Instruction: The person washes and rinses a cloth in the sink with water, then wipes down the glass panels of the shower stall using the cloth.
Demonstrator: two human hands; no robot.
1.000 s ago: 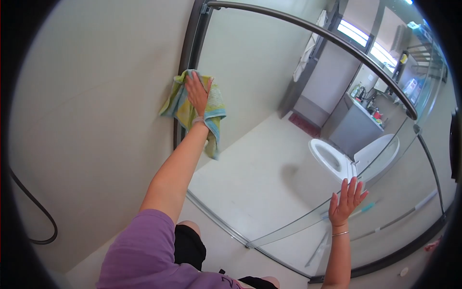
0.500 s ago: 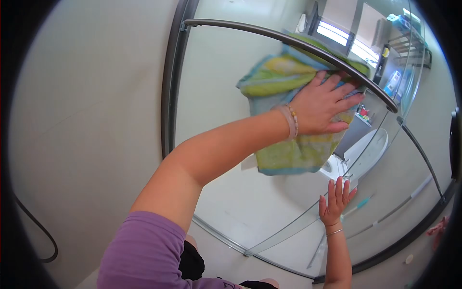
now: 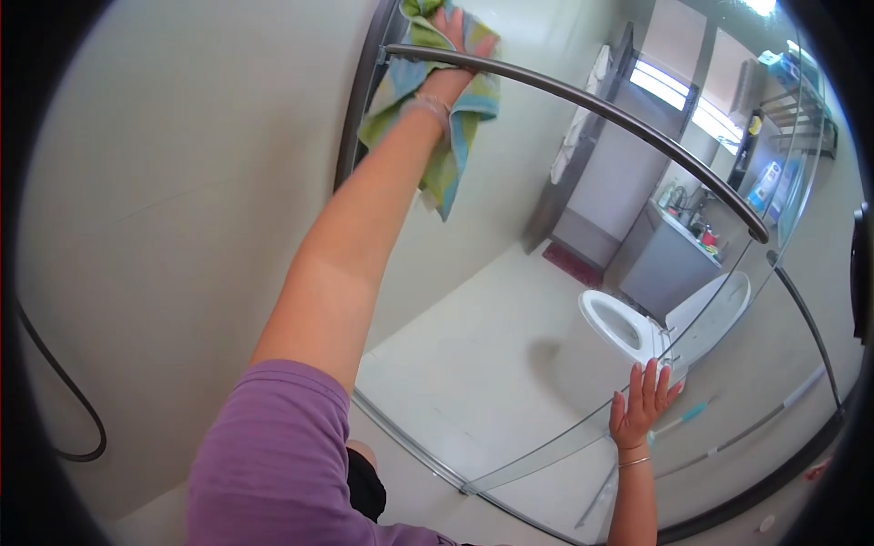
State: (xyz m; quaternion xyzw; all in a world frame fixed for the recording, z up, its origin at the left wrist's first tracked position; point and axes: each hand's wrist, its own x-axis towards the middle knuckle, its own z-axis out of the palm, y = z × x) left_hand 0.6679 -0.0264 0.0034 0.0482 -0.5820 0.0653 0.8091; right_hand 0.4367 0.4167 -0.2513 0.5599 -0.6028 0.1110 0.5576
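A green, yellow and blue towel hangs in loose folds against the curved glass shower panel, by its upper left frame. My left hand holds it against the glass with fingers spread, partly behind the dark rail. A beaded bracelet and a pale band circle that wrist. My right hand rests palm forward on the glass at the lower right. Its fingers are stretched upward and hold nothing.
Through the glass stand a toilet with its lid raised, a grey cabinet and a dark red mat. A wall shelf holds bottles and packs. A dark hose curves at the left.
My left hand has carried the towel from the middle of the glass up and left to the frame. The right hand stays in nearly the same place on the glass; the view has shifted slightly.
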